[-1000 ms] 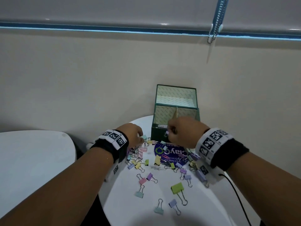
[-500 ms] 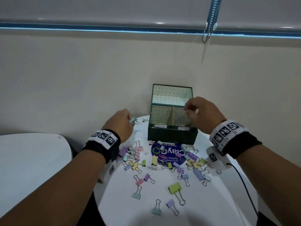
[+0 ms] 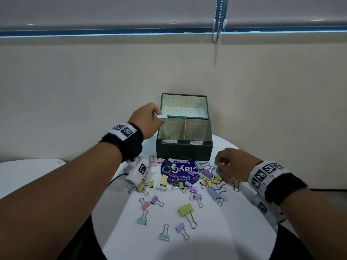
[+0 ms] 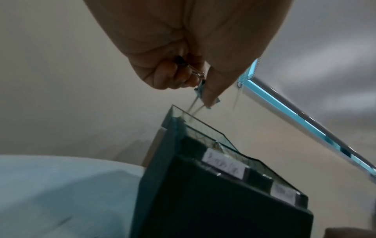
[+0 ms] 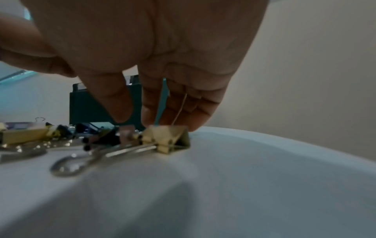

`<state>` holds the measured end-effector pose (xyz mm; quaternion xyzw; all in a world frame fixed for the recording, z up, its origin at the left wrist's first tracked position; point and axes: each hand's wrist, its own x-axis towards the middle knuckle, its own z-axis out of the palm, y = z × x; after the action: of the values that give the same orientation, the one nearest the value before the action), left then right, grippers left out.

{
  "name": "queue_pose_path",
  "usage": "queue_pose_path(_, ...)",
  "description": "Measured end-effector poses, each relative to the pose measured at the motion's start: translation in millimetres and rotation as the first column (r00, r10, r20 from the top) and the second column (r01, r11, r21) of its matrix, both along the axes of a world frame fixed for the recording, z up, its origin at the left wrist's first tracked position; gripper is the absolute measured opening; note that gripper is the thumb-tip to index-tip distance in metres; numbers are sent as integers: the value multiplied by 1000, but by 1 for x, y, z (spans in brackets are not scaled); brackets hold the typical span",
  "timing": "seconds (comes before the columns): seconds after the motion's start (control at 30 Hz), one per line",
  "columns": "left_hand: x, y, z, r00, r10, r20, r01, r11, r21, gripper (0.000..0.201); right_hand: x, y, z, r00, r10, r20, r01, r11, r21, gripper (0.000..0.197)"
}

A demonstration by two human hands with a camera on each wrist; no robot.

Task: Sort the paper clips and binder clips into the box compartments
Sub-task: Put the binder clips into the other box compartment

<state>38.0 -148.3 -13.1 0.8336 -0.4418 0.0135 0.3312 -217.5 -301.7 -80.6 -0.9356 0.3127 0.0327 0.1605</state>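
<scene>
A dark green box (image 3: pixel 185 150) stands open at the back of the round white table (image 3: pixel 216 231), its lid up. A card divider (image 3: pixel 183 131) splits it into two labelled compartments. My left hand (image 3: pixel 159 117) pinches a teal binder clip (image 3: pixel 162 117) at the box's left rim, above the left compartment; the left wrist view shows that clip (image 4: pixel 200 90) between thumb and fingers. Right of the box, my right hand (image 3: pixel 218 167) is low over the clip pile. In the right wrist view its straight fingertips (image 5: pixel 183 116) touch a yellow binder clip (image 5: pixel 167 138).
Many pastel binder clips (image 3: pixel 185 210) lie scattered in front of the box around a purple round sticker (image 3: pixel 178 171). A pink paper clip (image 3: pixel 173 175) rests on the sticker. A second white table (image 3: pixel 28 175) is at left. The wall stands close behind the box.
My left hand rose from the pile with the teal clip to the box's left rim. My right hand came down from the box's right side to the clips.
</scene>
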Motion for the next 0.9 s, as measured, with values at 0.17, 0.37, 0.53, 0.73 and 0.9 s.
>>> queue_pose_path(0.17,-8,-18,13,999,-46,17,46,998,32,15,7,3,-2,1000,-16,22,16,1000,4,10)
queue_pose_path(0.37,-9,-13,12,982,-178,-62,187,962,197,28,7,5,-4,999,-25,35,24,999,41,13)
queue_pose_path(0.53,6,26,1,993,-83,-81,87,995,53,10,7,8,-2,996,14,92,-19,998,61,14)
queue_pose_path(0.73,10,76,-26,990,-144,-10,106,678,728,37,16,20,5,983,64,171,-62,998,-16,15)
queue_pose_path(0.9,4,78,-43,986,-165,-2,121,716,687,49,29,34,8,984,94,154,-93,996,-19,20)
